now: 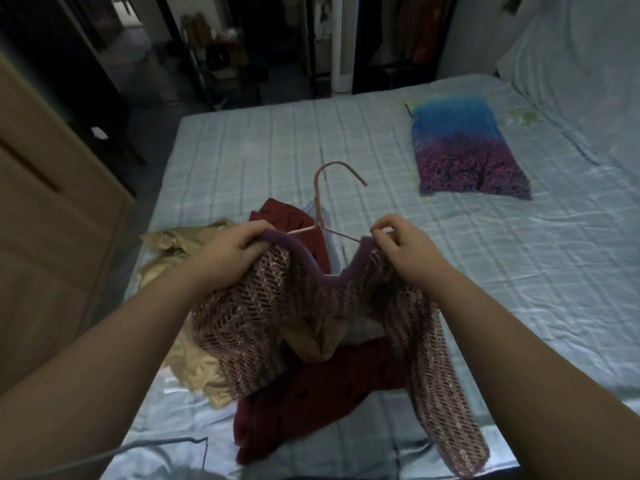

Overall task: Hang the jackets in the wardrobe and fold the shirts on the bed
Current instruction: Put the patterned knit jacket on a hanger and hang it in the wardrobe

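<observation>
Garment under handling, head view: a knit jacket (242, 320) of open pink-and-purple weave with a plain purple neck band. It was held up over the near part of the bed (242, 150), its body and sleeves hanging below both hands.

The left hand (239, 247) was closed in a fist-like grip on the neck band at one shoulder. The right hand (401, 244) pinched the other shoulder edge between thumb and fingertips. A pink wire hanger (317, 202) stood between the hands, its hook rising beyond them and its arms running toward each grip. Whether both arms were seated inside the shoulders could not be told.

Handling, as judged:
- The knit looked light, limp and stretchy.
- It would sag from any single hold.
- The loose weave could snag on the hanger ends.
- The firmer neck band and shoulder seams appeared the soundest places to grip.
- The thin wire would likely flex or tip if loaded unevenly.

Surroundings:
- A red garment (329, 403) lay directly beneath the hands, and a pale blue garment (323, 216) lay just beyond them.
- A beige garment (173, 244) lay crumpled to the outside of the left hand.
- A printed pillow (464, 150) lay well beyond the right hand.
- A wooden panel (52, 202) stood far out past the left forearm.
- The wardrobe (408, 36), dark and with clothes hanging in it, was far ahead across the bed.

A hanging sleeve could drag across the heap below when lifted clear.
</observation>
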{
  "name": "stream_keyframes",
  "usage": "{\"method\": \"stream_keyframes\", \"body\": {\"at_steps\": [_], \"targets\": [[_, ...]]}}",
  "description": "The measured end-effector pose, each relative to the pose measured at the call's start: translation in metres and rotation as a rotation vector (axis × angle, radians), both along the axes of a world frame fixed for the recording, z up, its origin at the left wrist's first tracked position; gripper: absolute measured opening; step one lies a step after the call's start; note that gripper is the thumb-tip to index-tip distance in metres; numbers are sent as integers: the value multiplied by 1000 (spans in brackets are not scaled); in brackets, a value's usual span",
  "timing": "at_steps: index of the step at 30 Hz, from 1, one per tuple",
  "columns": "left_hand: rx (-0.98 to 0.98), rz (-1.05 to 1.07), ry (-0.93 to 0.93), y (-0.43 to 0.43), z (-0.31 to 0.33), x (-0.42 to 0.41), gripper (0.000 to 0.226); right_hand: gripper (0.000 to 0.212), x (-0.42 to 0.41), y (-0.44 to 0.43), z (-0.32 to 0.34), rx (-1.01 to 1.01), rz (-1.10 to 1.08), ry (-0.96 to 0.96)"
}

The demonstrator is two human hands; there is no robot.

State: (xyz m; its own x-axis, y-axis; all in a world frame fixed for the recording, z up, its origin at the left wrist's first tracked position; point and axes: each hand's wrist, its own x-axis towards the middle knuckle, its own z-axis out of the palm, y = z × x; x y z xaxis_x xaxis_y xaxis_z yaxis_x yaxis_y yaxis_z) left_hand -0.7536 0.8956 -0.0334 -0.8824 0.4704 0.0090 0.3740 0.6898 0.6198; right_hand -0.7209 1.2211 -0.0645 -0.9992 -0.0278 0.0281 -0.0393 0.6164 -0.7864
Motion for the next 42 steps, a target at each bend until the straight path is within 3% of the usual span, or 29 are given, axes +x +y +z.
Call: {"method": "stream_keyframes", "body": {"at_steps": [4,6,11,18,23,26,29,32,37,40,42], "targets": [[27,75,-3,-13,22,2,31,26,1,3,19,180,218,43],[28,84,5,-15,37,2,25,27,-6,-2,27,268,222,93],[66,266,125,-33,86,8,20,28,-37,-30,71,252,229,275],[-1,376,315,-76,163,39,7,6,-71,-104,161,398,397,474],[-128,342,334,-126,193,90,12,6,-57,-141,190,387,527,589],[-213,442,403,-169,210,120,22,23,-39,-166,214,377,651,578],[-174,596,458,-215,216,152,39,18,-21,-198,233,335,769,555],[-153,646,505,-242,219,181,33,19,2,-242,246,307,899,538],[-214,773,136,-279,227,236,20,14,47,-332,254,255,886,633],[-177,893,17,-322,231,304,66,8,77,-385,245,262,818,657],[-171,840,-36,-342,226,353,79,9,105,-422,240,258,850,649]]}}
